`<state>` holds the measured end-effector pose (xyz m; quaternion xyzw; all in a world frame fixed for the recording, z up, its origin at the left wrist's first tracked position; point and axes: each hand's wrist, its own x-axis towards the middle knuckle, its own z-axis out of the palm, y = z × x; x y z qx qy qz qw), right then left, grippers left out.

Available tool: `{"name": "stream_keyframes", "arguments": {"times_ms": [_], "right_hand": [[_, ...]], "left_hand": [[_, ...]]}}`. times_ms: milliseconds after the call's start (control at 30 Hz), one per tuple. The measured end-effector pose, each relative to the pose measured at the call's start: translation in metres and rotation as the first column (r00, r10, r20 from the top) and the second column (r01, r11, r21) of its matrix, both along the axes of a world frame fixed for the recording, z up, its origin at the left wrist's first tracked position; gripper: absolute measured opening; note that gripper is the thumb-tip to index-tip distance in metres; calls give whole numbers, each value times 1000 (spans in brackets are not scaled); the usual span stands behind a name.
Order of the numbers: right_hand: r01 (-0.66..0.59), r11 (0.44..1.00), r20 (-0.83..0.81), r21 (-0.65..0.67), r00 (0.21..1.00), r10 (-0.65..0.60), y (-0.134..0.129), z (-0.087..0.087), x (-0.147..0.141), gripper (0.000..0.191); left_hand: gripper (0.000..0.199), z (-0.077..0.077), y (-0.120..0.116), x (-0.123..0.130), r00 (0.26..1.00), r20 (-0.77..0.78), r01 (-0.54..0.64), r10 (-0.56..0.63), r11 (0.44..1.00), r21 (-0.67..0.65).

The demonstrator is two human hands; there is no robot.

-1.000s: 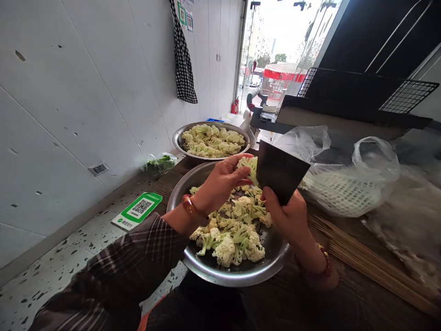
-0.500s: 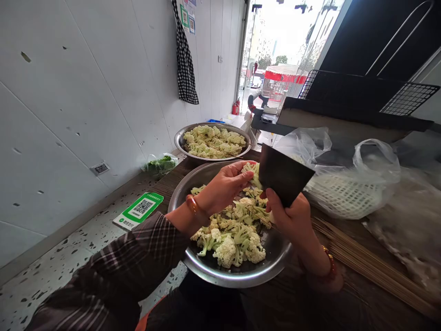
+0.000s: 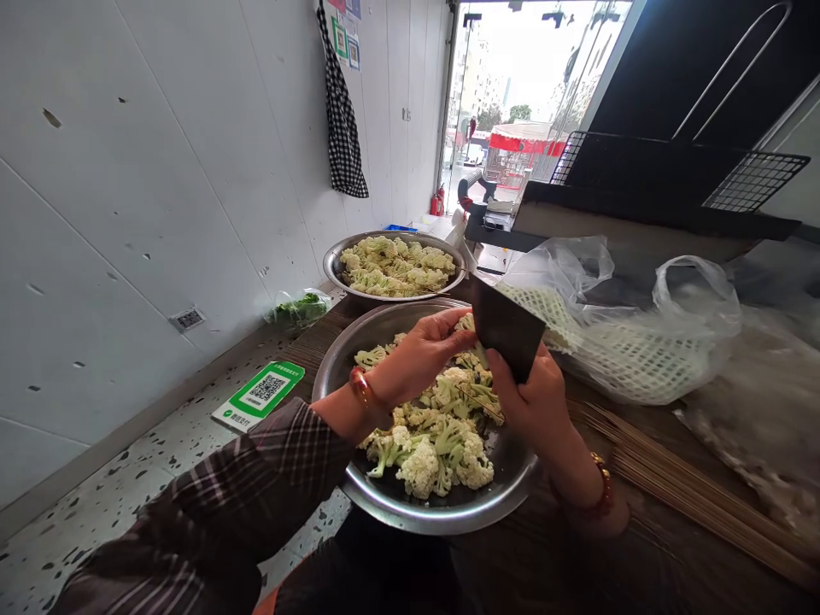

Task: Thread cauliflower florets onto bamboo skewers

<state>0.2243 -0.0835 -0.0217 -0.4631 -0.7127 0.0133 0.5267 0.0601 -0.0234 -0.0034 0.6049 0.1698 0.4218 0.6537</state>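
Observation:
Over a steel basin (image 3: 410, 517), my left hand (image 3: 426, 354) pinches a cauliflower floret (image 3: 466, 323), partly hidden by its fingers and the blade. My right hand (image 3: 535, 397) is closed around a cleaver (image 3: 509, 329), its wide dark blade standing up. The blade's left edge is against or very near the floret; I cannot tell whether it cuts in. Below both hands, loose cauliflower pieces (image 3: 442, 453) lie in the basin, with a thin skewer among them.
Behind stands a second steel basin (image 3: 330, 266) heaped with skewered cauliflower (image 3: 397, 265). Bamboo skewers (image 3: 692, 495) lie at right, beside a plastic bag (image 3: 647, 350) around a white basket. At left are a QR code sign (image 3: 260, 395) and bagged greens (image 3: 301, 307).
The cleaver has shifted left toward the floret, and its blade appears narrower as it turns. My right hand has moved slightly left with it. My left hand keeps its pinch.

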Motion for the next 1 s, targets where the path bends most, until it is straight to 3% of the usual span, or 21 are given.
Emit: {"name": "stream_keyframes", "arguments": {"times_ms": [233, 300, 367, 400, 433, 500, 567, 633, 667, 733, 800, 900, 1000], "right_hand": [[36, 994, 6, 108, 999, -36, 2, 0, 0, 29], [44, 992, -21, 115, 999, -42, 2, 1, -1, 32], [69, 990, -37, 125, 997, -65, 2, 1, -1, 32], [87, 988, -43, 130, 996, -82, 2, 1, -1, 32], [104, 986, -47, 131, 994, -98, 2, 1, -1, 32], [122, 987, -51, 107, 992, -117, 3, 0, 0, 31], [113, 992, -67, 51, 992, -110, 4, -2, 2, 31], [77, 997, -121, -26, 990, -79, 4, -2, 3, 30], [58, 997, -156, -60, 985, -66, 5, -3, 3, 30], [35, 995, -203, -95, 978, -54, 5, -3, 4, 29], [36, 995, -199, -91, 979, -53, 6, -2, 4, 29], [38, 997, -148, -69, 988, -48, 5, -1, 4, 26], [23, 999, -75, -46, 997, -27, 4, 2, 4, 28]], "left_hand": [[45, 1, 0, 0, 999, 2, 40, -40, 999, -9], [51, -1, 2, -3, 997, -73, -20, 22, 999, 30], [55, -3, 3, -5, 964, -174, -172, 202, 969, 176], [56, -4, 3, -5, 923, -202, -259, 328, 916, 306], [55, -5, 3, -5, 869, -200, -325, 453, 827, 458], [48, -6, 2, -4, 761, -125, -348, 637, 563, 749], [38, -5, -2, -3, 697, -51, -239, 715, 299, 924], [25, -4, -6, -1, 653, -15, -105, 757, 110, 988], [19, -3, -7, -1, 628, -3, -48, 778, 43, 998], [13, -2, -10, 1, 586, 13, 33, 810, -39, 999], [13, -2, -11, 2, 564, 20, 69, 826, -72, 995], [13, -3, -9, 2, 577, 26, 54, 816, -70, 996], [13, -1, -7, 3, 611, -14, 27, 791, -3, 1000]]}}
